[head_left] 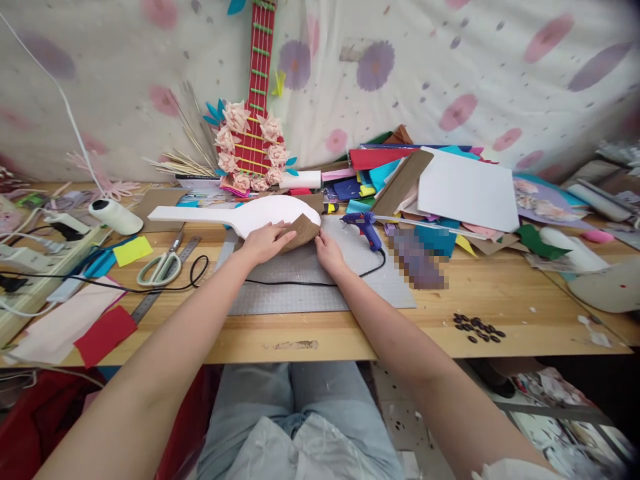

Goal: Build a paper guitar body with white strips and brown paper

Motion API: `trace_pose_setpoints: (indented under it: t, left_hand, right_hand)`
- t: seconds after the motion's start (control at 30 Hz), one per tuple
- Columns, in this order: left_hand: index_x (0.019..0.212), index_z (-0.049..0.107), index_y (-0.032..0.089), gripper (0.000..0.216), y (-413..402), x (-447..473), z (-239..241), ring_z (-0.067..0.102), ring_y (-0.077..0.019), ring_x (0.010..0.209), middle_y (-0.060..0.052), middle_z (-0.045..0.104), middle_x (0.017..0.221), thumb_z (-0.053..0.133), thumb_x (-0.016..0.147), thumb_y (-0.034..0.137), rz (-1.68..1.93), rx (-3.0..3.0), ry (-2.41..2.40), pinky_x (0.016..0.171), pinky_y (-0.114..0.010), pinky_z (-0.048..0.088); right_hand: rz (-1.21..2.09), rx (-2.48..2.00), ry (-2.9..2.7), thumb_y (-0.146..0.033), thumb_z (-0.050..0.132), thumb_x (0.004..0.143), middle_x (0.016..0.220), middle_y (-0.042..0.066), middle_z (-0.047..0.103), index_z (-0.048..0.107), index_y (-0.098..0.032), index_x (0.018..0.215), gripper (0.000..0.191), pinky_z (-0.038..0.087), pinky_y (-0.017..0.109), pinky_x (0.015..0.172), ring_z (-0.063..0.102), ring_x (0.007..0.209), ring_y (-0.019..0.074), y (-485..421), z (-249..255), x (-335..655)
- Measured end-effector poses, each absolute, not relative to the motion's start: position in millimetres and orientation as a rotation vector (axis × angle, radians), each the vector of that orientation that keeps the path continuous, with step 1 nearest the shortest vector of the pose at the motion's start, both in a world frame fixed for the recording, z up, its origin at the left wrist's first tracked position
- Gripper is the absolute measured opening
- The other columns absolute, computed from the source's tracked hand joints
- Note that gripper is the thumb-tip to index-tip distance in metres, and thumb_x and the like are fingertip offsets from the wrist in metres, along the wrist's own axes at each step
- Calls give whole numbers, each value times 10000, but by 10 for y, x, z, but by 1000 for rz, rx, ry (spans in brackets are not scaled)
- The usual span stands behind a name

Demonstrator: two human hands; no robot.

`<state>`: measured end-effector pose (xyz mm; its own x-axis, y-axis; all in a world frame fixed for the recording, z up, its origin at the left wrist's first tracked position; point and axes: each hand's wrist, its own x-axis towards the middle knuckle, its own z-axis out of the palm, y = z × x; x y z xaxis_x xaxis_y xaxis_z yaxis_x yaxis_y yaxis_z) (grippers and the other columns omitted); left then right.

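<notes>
A white guitar-shaped foam cutout [240, 213] lies across the back of a grey cutting mat [310, 287]. A brown cardboard piece [303, 231] curls against its rounded end. My left hand [265, 241] lies on top of the cardboard with its fingers flat and pressing. My right hand [327, 252] holds the cardboard's right edge with its fingers closed on it. A blue glue gun [364, 227] rests just right of my right hand, its black cord running across the mat.
Scissors [163, 267] and a metal ruler [165, 280] lie left of the mat. A red guitar decorated with paper flowers [253, 143] leans on the cloth wall. A pile of coloured paper sheets [440, 187] fills the right back. Dark beads [477, 329] lie near the front edge.
</notes>
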<state>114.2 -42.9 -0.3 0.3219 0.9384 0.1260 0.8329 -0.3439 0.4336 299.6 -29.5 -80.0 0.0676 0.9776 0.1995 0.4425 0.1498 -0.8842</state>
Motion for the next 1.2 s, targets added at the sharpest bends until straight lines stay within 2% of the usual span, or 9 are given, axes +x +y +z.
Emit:
trace_pose_setpoints:
  t: [0.2, 0.47, 0.6, 0.77, 0.83, 0.9, 0.97, 1.07, 1.2]
  left_hand:
    - [1244, 561, 222, 445, -519, 1161, -70, 383, -210, 1303, -5, 502, 1349, 352, 901, 413, 544, 2348, 1580, 1088, -304, 256]
    - [1331, 454, 171, 490, -623, 1226, -27, 398, -202, 1291, -52, 507, 1345, 192, 958, 352, 334, 2379, 1822, 1029, -297, 334]
    - [1302, 481, 147, 548, -589, 1283, 105, 516, -253, 1179, -106, 585, 1246, 164, 950, 421, 128, 2525, 1805, 917, -348, 414]
    - [1093, 636, 135, 600, -541, 1388, 246, 613, -278, 1004, -134, 678, 1039, 179, 928, 487, -53, 2643, 1789, 820, -351, 429]
    - [1032, 662, 129, 614, -539, 1416, 284, 613, -279, 997, -141, 679, 1027, 187, 923, 501, -76, 2659, 1785, 819, -348, 423]
    - [1019, 669, 138, 652, -551, 1412, 306, 607, -284, 1009, -136, 676, 1037, 170, 910, 544, -61, 2649, 1751, 835, -356, 418]
    - [1110, 631, 173, 679, -573, 1366, 305, 576, -283, 1074, -109, 650, 1126, 194, 870, 633, 3, 2612, 1677, 879, -357, 408]
    - [1322, 454, 210, 776, -607, 1228, 260, 436, -273, 1250, -78, 475, 1372, 401, 745, 726, 54, 2615, 1490, 1009, -349, 334]
    - [1399, 327, 186, 778, -630, 992, 161, 248, -238, 1369, -90, 272, 1491, 562, 747, 539, 1, 2755, 1333, 1126, -384, 155]
  right_hand:
    - [701, -1621, -1510, -258, 311, 870, 1232, 211, 561, 376, -19, 1361, 550, 391, 474, 962, 539, 1139, 325, -408, -720, 2837]
    - [733, -1664, -1486, -428, 288, 896, 1331, 217, 475, 253, 0, 1411, 671, 332, 469, 1027, 421, 1264, 324, -471, -620, 2762]
    - [554, -1444, -1539, -510, 432, 825, 1471, 158, 286, 248, -92, 1426, 755, 234, 455, 1095, 243, 1368, 278, -431, -569, 2878]
    - [596, -1120, -1817, -450, 695, 629, 1420, 104, 390, 365, -206, 1363, 841, 282, 461, 1064, 338, 1306, 282, -436, -455, 3038]
    - [647, -1152, -1791, -410, 721, 592, 1317, 115, 501, 470, -187, 1270, 756, 346, 467, 1008, 433, 1217, 298, -427, -442, 3059]
    - [741, -1185, -1712, -390, 692, 616, 1122, 95, 623, 581, -179, 1098, 538, 411, 458, 929, 538, 1061, 283, -399, -453, 3072]
    - [877, -1123, -1609, -380, 668, 628, 967, 60, 666, 617, -184, 951, 382, 447, 425, 873, 585, 933, 244, -361, -478, 3098]
    - [1006, -988, -1409, -370, 691, 590, 936, 31, 667, 602, -196, 898, 366, 454, 378, 865, 594, 896, 200, -305, -519, 3174]
    - [1029, -967, -1204, -368, 698, 575, 910, 26, 662, 572, -203, 873, 364, 453, 368, 859, 597, 874, 180, -224, -578, 3285]
